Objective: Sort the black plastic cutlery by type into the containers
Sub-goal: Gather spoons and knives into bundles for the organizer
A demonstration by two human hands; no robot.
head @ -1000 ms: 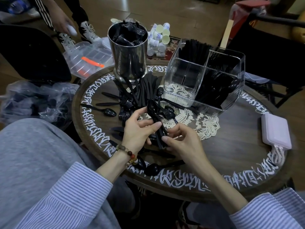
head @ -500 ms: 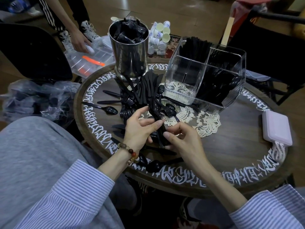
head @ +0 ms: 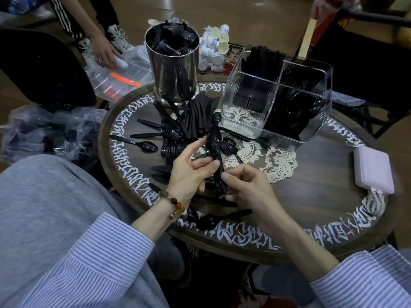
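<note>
A stack of nested black plastic spoons stands up over the middle of the round table. My left hand grips it around the handles. My right hand pinches the handle ends from the right. Loose black forks, knives and a single spoon lie on the table behind my hands. A clear divided container at the back right holds black cutlery in its right and rear compartments. A steel canister at the back is full of wrapped black cutlery.
A pink power bank with a white cable lies at the table's right edge. A lace doily covers the centre. Another person's hand reaches into a clear box on the floor. Plastic bags lie left of the table.
Both hands have kept hold of the spoon stack and shifted it slightly. The other person's hand has moved down onto the clear box on the floor.
</note>
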